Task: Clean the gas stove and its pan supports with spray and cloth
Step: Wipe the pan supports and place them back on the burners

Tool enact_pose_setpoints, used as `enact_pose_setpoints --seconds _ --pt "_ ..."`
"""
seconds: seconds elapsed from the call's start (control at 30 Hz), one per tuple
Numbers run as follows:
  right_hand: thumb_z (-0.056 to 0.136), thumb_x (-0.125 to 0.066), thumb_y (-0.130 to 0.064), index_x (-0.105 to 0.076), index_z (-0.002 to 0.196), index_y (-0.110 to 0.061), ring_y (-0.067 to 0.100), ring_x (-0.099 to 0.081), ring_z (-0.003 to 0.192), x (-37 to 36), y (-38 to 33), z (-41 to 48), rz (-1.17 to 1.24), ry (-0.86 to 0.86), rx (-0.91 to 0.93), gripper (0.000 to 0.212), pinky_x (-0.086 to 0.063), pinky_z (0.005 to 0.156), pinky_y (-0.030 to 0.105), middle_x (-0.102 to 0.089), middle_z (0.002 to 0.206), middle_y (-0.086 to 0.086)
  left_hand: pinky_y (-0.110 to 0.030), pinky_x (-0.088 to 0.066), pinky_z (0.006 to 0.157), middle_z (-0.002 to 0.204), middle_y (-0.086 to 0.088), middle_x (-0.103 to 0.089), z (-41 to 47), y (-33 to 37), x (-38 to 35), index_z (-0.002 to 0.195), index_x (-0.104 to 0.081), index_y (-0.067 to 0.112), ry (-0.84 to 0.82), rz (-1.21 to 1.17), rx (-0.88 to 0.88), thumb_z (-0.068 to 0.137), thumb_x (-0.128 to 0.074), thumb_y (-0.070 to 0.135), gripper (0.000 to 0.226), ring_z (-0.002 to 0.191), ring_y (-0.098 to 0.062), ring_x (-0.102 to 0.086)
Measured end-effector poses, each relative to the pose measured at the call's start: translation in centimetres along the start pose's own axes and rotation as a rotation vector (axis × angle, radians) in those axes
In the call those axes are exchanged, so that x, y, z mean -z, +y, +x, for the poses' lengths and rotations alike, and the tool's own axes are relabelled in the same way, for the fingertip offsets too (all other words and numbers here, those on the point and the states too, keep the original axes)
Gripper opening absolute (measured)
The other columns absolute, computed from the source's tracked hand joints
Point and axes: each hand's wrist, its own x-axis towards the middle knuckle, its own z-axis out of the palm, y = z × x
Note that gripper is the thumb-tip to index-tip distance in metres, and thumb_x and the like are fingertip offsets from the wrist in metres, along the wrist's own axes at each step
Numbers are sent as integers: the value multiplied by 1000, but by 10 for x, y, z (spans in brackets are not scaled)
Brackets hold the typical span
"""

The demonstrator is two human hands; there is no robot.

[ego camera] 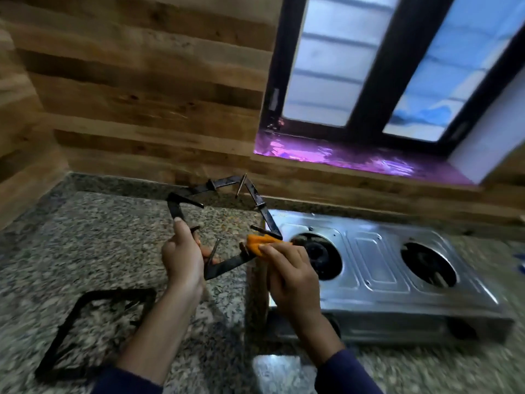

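Note:
My left hand [181,257] grips a black square pan support [224,186] by its near left corner and holds it tilted above the counter. My right hand [289,271] pinches an orange cloth [260,242] against the support's right corner. A second black pan support [96,331] lies flat on the granite counter at the lower left. To the right stands the steel two-burner gas stove [377,263], with both burner wells bare. No spray bottle is in view.
The speckled granite counter [85,237] runs under everything and meets a wood-panelled wall [142,95] at the back and left. A dark-framed window [377,66] with a purple-lit sill sits above the stove. The picture is motion-blurred.

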Motion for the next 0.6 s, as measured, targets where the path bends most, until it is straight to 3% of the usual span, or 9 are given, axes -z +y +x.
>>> enact_pose_setpoints --seconds 0.17,0.33,0.5,0.6 --pt "81 -61 -2 -69 116 -16 22 -61 98 51 43 -60 -15 26 -330 38 -50 79 31 -64 109 -3 -35 -48 49 60 -4 -41 -17 -24 -19 73 -43 13 -113 40 94 99 -38 55 50 49 -21 -45" --pt "88 -58 -11 -69 113 -18 12 -59 97 117 86 -105 -65 134 -537 28 -44 84 20 -62 102 -10 -27 -42 40 50 -3 -37 -45 -51 -49 64 -41 15 -253 93 102 98 -39 55 53 40 -19 -41" --pt "86 -66 -5 -72 107 -17 14 -60 95 182 158 -161 -158 56 -640 25 -46 84 26 -67 102 -9 -25 -44 35 49 -4 -37 -93 -90 -100 63 -43 13 -391 172 80 100 -38 52 53 34 -15 -41" --pt "86 -68 -1 -72 106 -17 18 -60 95 217 204 -194 -214 109 -764 26 -48 83 32 -66 100 -6 -23 -42 35 39 0 -38 -128 -121 -140 60 -42 15 -450 221 93 100 -37 51 54 37 -19 -43"
